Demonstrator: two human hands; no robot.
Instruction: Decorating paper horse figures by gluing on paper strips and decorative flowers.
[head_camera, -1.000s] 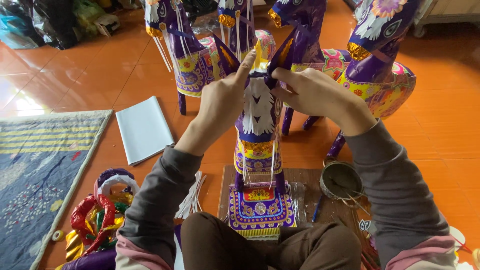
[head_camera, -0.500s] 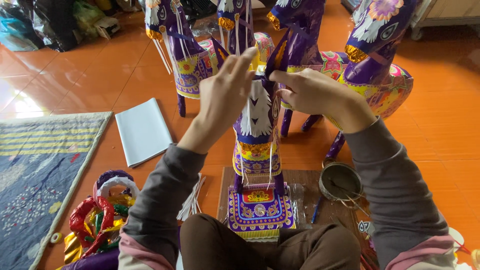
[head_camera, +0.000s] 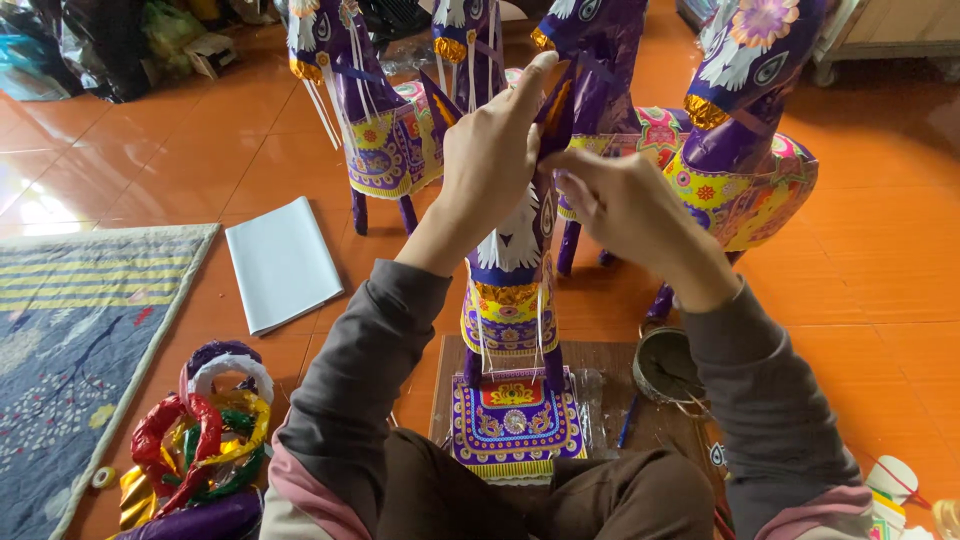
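A purple paper horse figure (head_camera: 507, 300) with yellow and red patterned trim stands on a wooden board (head_camera: 610, 360) in front of my knees. My left hand (head_camera: 492, 155) pinches the top of its head, fingers closed around a pointed purple ear. My right hand (head_camera: 620, 205) presses against the head from the right, fingertips on the paper. The horse's face is hidden behind both hands. A patterned paper panel (head_camera: 513, 420) lies flat on the board below the figure.
Three more purple paper horses (head_camera: 375, 120) (head_camera: 600, 60) (head_camera: 745, 150) stand behind on the orange tile floor. A white paper stack (head_camera: 281, 262) lies left, a patterned rug (head_camera: 70, 350) further left, shiny foil rings (head_camera: 200, 430) near my knee, and a round tin (head_camera: 668, 366) at right.
My left hand has risen to the tip of the horse's head, and my right hand has closed in beside it. The view has shifted slightly.
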